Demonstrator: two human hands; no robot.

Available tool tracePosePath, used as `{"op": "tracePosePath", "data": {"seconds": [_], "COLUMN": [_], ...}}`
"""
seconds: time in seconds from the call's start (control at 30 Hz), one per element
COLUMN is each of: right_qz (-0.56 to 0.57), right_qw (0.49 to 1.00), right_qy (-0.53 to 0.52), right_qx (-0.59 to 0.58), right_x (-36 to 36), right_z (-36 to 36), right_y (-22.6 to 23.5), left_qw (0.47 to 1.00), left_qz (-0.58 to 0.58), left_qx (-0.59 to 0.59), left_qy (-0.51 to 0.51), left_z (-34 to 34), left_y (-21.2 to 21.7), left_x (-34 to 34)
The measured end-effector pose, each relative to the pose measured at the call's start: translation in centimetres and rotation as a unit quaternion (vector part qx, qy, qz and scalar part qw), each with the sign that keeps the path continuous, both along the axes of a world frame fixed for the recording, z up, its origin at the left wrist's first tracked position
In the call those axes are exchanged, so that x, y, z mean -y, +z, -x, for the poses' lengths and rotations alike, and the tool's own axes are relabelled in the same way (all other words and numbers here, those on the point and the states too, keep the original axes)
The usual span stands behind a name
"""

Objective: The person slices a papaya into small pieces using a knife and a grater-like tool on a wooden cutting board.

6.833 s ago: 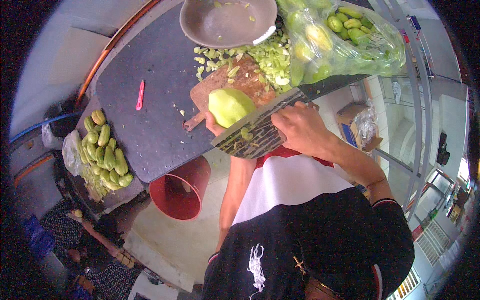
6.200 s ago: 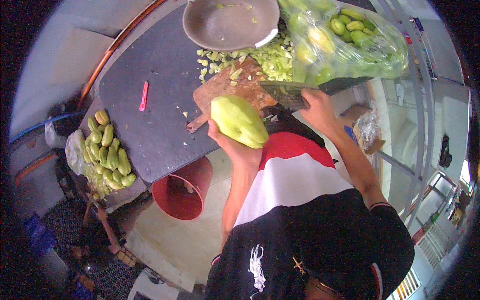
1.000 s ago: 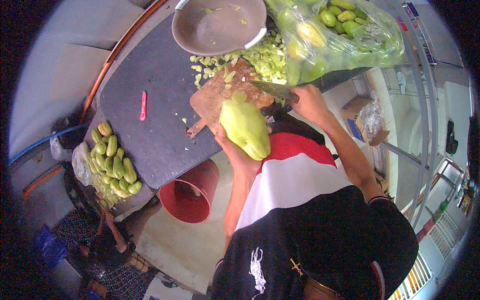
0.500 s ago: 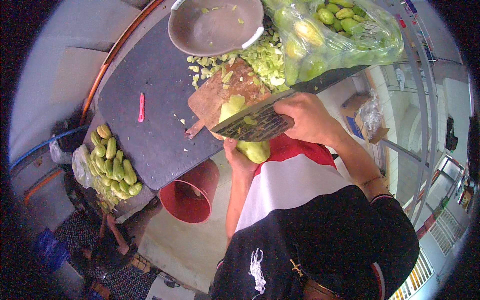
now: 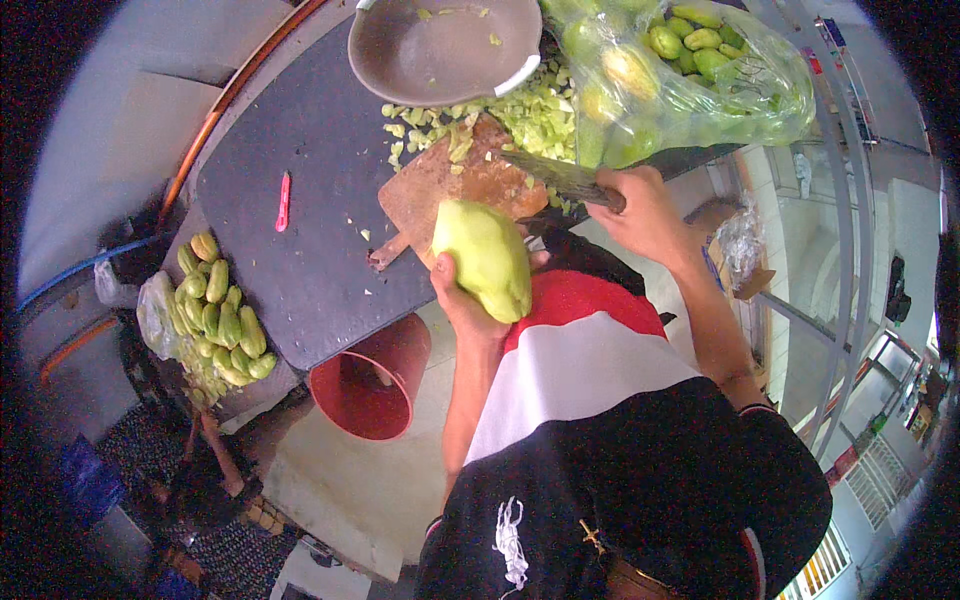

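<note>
Several oblong green fruits are piled at far L, beside a crumpled clear bag, w/ loose peelings scattered just below. Co-worker's forearm is partly visible lower L, blurry. Slim red-pink cutter is laid on dark tabletop, well apart from both hands. Red bin is placed lower, by tabletop's near edge. Wooden cutting bd is set on tabletop, handle pointed twd lower L; grey-brown bowl is set behind it. L hand is spread approx to fruit's girth & curled round peeled pale-green fruit, thumb on its L side; fruit is held tilted at bd's near side, contact w/ bd can't be told. Chopped pcs are heaped btwn bowl & big clear bag. Cleaver is gripped by R hand, fingers closed round handle; blade is pointed L over bd, apart from fruit. Big clear bag w/ green fruits inside is set at tabletop's R end. Carton w/ crumpled plastic is seen farther R.
</note>
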State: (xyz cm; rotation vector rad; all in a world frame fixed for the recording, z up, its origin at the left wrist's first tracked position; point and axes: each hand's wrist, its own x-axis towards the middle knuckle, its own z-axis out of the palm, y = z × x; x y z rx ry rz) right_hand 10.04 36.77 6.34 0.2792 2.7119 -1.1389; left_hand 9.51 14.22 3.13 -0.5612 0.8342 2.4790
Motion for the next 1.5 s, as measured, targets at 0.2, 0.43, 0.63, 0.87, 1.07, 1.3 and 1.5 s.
{"op": "tracePosePath", "data": {"seconds": [0.2,0.43,0.63,0.87,1.07,1.3,1.5], "right_qz": [-0.057,-0.094,-0.103,-0.105,-0.085,-0.125,-0.067], "right_qw": [0.982,0.957,0.958,0.968,0.970,0.990,0.988], "right_qy": [0.127,0.173,0.173,0.171,0.129,-0.070,0.053], "right_qx": [-0.127,-0.212,-0.204,-0.152,-0.185,-0.017,-0.125], "right_x": [1.7,3.8,4.5,4.5,5.2,1.5,2.8], "right_z": [-2.0,-2.4,-1.7,-1.8,-2.2,-1.1,-4.0], "right_y": [2.1,1.3,0.9,0.2,-1.4,-7.2,-2.8], "left_qw": [0.999,0.998,0.997,0.996,0.995,0.991,0.999], "left_qz": [0.024,0.037,0.053,0.066,0.057,0.113,0.041], "left_qx": [-0.001,0.017,0.032,0.021,0.038,-0.029,-0.003], "left_qy": [0.043,0.038,0.056,0.058,0.070,0.058,0.032], "left_z": [0.5,1.1,0.9,0.8,0.6,0.3,0.1], "left_y": [-0.9,0.1,0.3,0.1,0.1,1.2,-0.6], "left_x": [0.3,0.3,0.4,0.6,0.4,0.0,0.3]}}
